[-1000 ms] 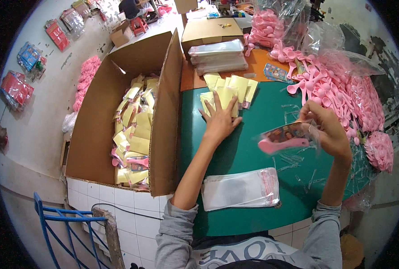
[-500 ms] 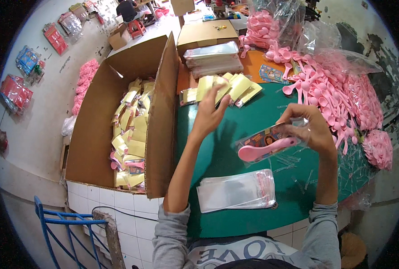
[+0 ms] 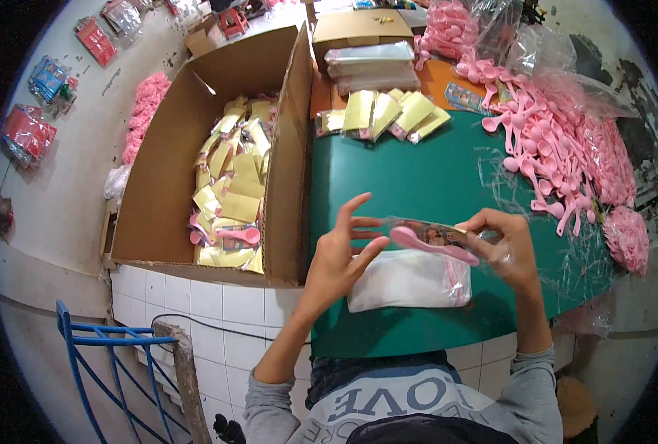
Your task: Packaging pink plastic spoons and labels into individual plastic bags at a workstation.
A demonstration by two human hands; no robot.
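Note:
My right hand is closed on one end of a clear plastic bag. In it are a pink spoon and a printed card. The bag is held tilted above the green table, its far end pointing left. My left hand is open beside that end, fingers apart; whether a fingertip touches the plastic, I cannot tell. Below both hands lies a stack of clear empty bags, partly covered by the held package. Further back, several packages with yellow backing lie fanned out on the table.
A large cardboard box stands at the left, holding many yellow-backed packages. Loose pink spoons are heaped at the right. Behind are bundled clear sleeves and printed cards. A blue metal rail is at lower left.
My left hand has come back from the yellow-backed packages to the bagged spoon. My right hand has tilted the package to a flatter angle. The view has shifted somewhat.

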